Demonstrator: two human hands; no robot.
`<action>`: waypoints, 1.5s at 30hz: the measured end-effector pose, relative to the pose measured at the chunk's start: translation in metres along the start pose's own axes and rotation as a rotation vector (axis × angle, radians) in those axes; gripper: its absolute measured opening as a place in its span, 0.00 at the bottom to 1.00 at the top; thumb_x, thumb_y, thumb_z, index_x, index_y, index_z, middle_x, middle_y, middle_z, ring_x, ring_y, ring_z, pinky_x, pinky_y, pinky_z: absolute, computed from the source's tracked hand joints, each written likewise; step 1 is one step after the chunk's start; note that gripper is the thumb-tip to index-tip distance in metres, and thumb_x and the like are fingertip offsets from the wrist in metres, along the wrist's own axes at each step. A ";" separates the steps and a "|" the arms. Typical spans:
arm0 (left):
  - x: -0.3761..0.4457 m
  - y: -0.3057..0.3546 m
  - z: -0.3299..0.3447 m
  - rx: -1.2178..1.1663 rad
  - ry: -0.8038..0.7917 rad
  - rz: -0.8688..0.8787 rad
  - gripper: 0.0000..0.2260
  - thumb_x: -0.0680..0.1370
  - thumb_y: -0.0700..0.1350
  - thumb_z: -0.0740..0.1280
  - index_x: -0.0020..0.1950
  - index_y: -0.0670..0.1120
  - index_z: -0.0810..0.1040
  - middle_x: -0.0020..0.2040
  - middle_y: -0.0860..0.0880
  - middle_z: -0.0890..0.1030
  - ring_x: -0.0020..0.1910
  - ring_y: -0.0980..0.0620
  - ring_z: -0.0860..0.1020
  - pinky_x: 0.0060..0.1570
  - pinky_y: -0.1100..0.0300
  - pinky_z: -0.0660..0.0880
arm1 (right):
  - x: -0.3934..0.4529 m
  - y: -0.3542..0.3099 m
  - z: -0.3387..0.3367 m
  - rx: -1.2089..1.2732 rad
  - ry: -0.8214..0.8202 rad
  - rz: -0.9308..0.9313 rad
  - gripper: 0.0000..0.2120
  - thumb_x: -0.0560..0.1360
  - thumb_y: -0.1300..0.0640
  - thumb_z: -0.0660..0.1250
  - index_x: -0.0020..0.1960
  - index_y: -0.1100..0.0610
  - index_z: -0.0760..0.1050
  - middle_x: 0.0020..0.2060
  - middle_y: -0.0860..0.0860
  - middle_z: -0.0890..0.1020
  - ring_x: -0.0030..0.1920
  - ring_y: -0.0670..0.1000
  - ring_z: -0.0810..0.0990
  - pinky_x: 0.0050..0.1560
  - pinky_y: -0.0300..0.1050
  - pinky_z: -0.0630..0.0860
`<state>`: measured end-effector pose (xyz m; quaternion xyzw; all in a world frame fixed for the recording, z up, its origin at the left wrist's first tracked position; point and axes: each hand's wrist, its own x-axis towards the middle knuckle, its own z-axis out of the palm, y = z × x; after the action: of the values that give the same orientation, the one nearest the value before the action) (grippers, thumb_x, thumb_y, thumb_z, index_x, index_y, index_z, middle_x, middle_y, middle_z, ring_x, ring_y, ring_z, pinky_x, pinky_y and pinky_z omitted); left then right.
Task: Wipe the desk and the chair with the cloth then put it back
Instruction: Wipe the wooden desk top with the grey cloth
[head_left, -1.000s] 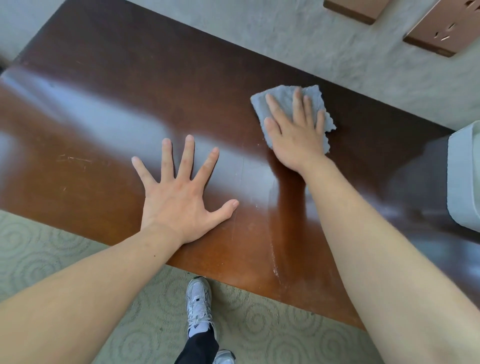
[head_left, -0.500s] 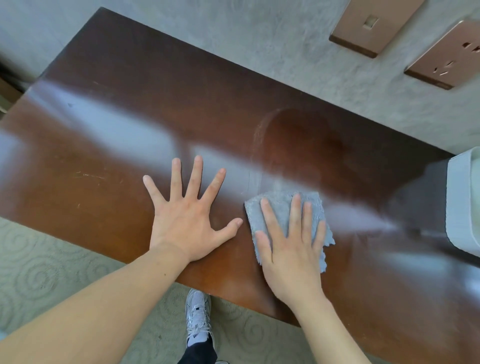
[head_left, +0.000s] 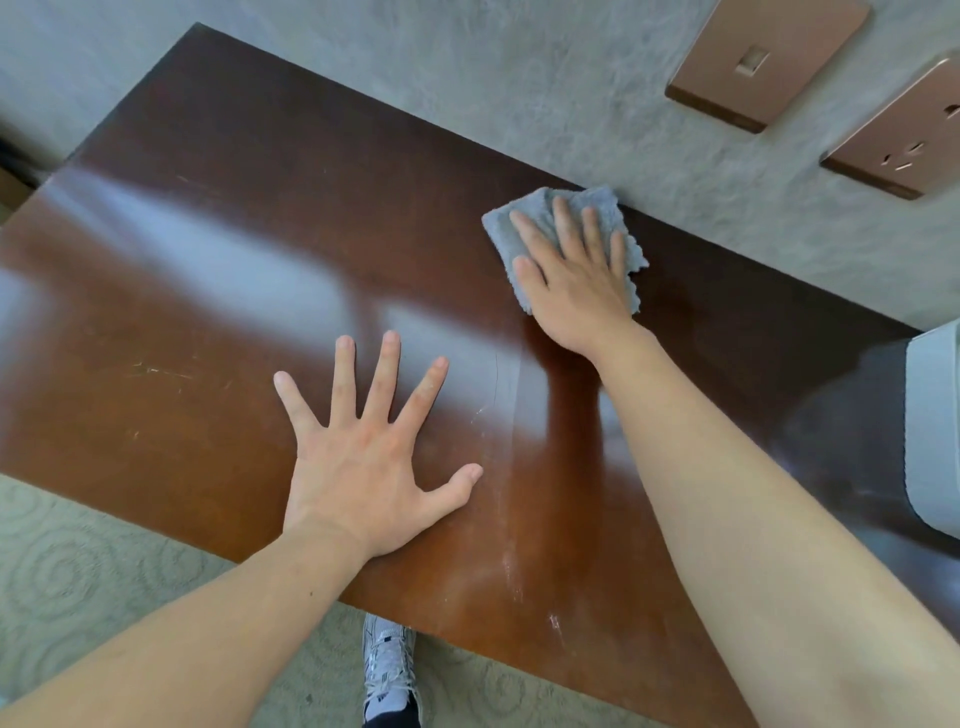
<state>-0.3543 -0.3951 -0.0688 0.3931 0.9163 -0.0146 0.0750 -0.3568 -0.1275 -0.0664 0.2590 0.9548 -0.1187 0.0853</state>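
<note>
A glossy dark brown desk (head_left: 218, 291) fills most of the view. A folded grey cloth (head_left: 501, 226) lies flat at the desk's far edge, against the wall. My right hand (head_left: 576, 270) presses down on the cloth with its fingers spread, covering most of it. My left hand (head_left: 363, 457) rests flat on the desk near the front edge, fingers wide apart, holding nothing. Pale dust streaks (head_left: 511, 566) run along the desk between the two arms. The chair is out of view.
A white rounded object (head_left: 935, 431) stands on the desk at the right edge. Two copper wall plates (head_left: 763, 62), a switch and a socket (head_left: 904, 140), sit on the grey wall behind. Patterned carpet (head_left: 78, 582) and my shoe (head_left: 387, 660) show below the desk's front edge.
My right hand has pushed the cloth from the desk's front part, beside my left thumb, away to the far edge by the wall. My left hand has stayed planted.
</note>
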 end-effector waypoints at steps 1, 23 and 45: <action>0.000 0.000 0.000 -0.002 -0.005 0.001 0.43 0.72 0.79 0.45 0.82 0.58 0.55 0.82 0.43 0.56 0.80 0.33 0.50 0.66 0.20 0.48 | -0.010 0.003 0.000 -0.018 -0.003 -0.063 0.26 0.82 0.41 0.41 0.79 0.36 0.43 0.81 0.48 0.42 0.79 0.55 0.36 0.76 0.60 0.33; 0.000 0.000 0.000 -0.020 0.002 0.007 0.43 0.72 0.78 0.48 0.81 0.57 0.59 0.82 0.42 0.58 0.80 0.32 0.52 0.66 0.19 0.49 | 0.049 -0.036 0.000 0.011 0.045 0.190 0.27 0.82 0.41 0.40 0.80 0.40 0.42 0.81 0.57 0.42 0.79 0.60 0.36 0.75 0.65 0.32; 0.012 -0.028 -0.005 -0.085 0.082 0.093 0.39 0.75 0.77 0.41 0.82 0.59 0.49 0.84 0.48 0.46 0.81 0.39 0.42 0.73 0.29 0.45 | -0.246 -0.014 0.043 0.099 -0.070 0.214 0.27 0.81 0.36 0.36 0.78 0.36 0.36 0.79 0.47 0.32 0.77 0.51 0.27 0.76 0.59 0.33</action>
<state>-0.3828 -0.4053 -0.0668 0.4320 0.8992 0.0440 0.0547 -0.1502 -0.2675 -0.0495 0.3589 0.9110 -0.1652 0.1180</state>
